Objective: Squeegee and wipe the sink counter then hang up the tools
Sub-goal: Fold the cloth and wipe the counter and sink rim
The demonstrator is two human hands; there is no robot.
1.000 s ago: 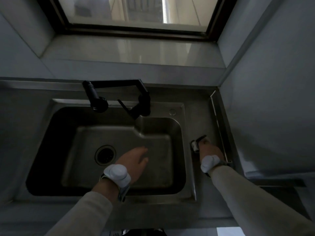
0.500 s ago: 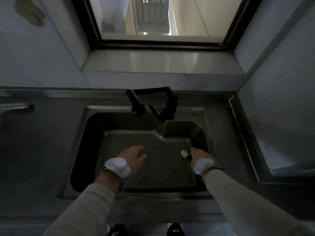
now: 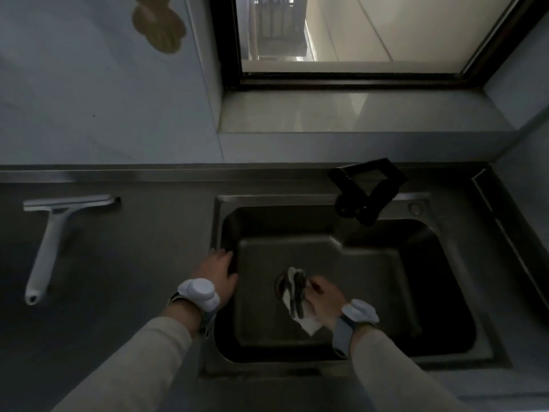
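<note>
- Right hand (image 3: 322, 298) is what I'm watching first: it's hanging over the sink basin (image 3: 371, 281) at about 5 o'clock in my view, fingers curled round a bunched black-and-white cloth (image 3: 295, 295).
- I'm seeing the cloth dangling over the basin floor, a pale corner pointing down toward 6 o'clock; I can't tell whether it's touching the metal.
- Left hand (image 3: 218, 276) is resting with relaxed, straight fingers on the left rim of the basin, holding nothing, fingertips pointing toward 1 o'clock.
- I'm finding the squeegee (image 3: 53, 233) lying flat on the counter (image 3: 142, 248) out at 9 o'clock, well apart from both hands, blade toward the wall, handle running down toward 7 o'clock.
- A black tap (image 3: 367, 190) is standing behind the basin at about 2 o'clock.
- I'm also making out a tan, lobed thing (image 3: 159, 25) hanging on the wall at 11 o'clock, and a window (image 3: 356, 34) at 12 o'clock.
- Both wrists are wearing pale bands.
</note>
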